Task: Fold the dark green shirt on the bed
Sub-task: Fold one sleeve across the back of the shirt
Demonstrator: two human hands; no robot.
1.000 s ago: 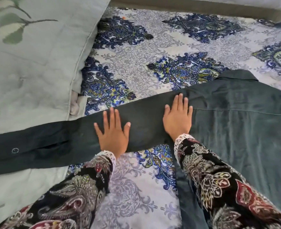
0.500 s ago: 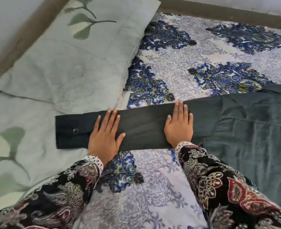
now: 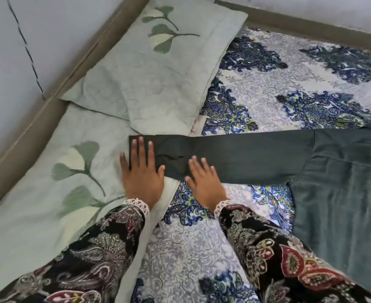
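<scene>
Since half a second ago both hands have slid leftward along the sleeve toward its cuff end, and the view has swung left to take in more of the wall. Head view: the left hand (image 3: 142,171) lies palm down, fingers spread and extended, flat on the cuff end of the sleeve (image 3: 234,159); its little finger overhangs onto the pale green quilt (image 3: 38,204) just beyond the cuff edge. It grips nothing. The right hand (image 3: 202,179) lies palm down just beside it, fingers splayed on the sleeve's near edge, heel of the palm on the patterned bedsheet (image 3: 267,88); likewise open and pressing, clasping nothing. Between the two hands the sleeve fabric shows a small pucker. From the right hand the sleeve runs flat rightward to the body of the dark green shirt (image 3: 344,204), which is spread on the bedsheet at right. Beyond the left hand's fingertips lies a leaf-printed pillow (image 3: 158,73). Both forearms wear dark floral sleeves with lace cuffs.
</scene>
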